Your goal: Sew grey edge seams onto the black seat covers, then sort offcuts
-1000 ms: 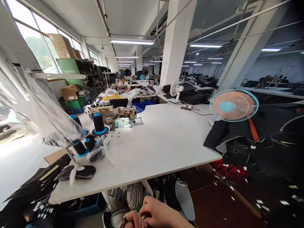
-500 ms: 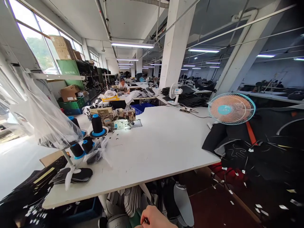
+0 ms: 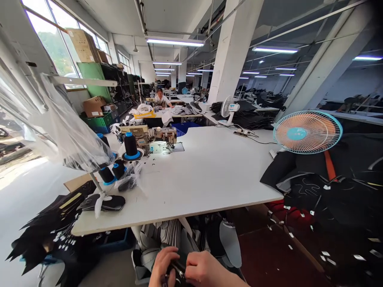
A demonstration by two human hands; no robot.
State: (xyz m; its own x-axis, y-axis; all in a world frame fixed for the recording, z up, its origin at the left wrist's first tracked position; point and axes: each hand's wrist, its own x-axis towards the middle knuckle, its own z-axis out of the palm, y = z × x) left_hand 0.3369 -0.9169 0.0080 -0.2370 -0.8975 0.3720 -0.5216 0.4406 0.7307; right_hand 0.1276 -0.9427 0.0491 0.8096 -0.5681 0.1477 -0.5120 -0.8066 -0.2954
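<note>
Both hands — left hand [image 3: 161, 263], right hand [image 3: 205, 270] — pinch a small dark object [image 3: 176, 271] at 6 o'clock. White table [image 3: 209, 175] ahead; fan [image 3: 307, 132] at 2 o'clock; thread spools [image 3: 131, 145] at 10 o'clock.

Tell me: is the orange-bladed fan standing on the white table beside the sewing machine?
No, the orange fan stands off the white table, right of it.

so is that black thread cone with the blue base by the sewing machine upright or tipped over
Upright. The thread cone stands on its blue base on the white table, narrow end up, beside the sewing machine.
</note>
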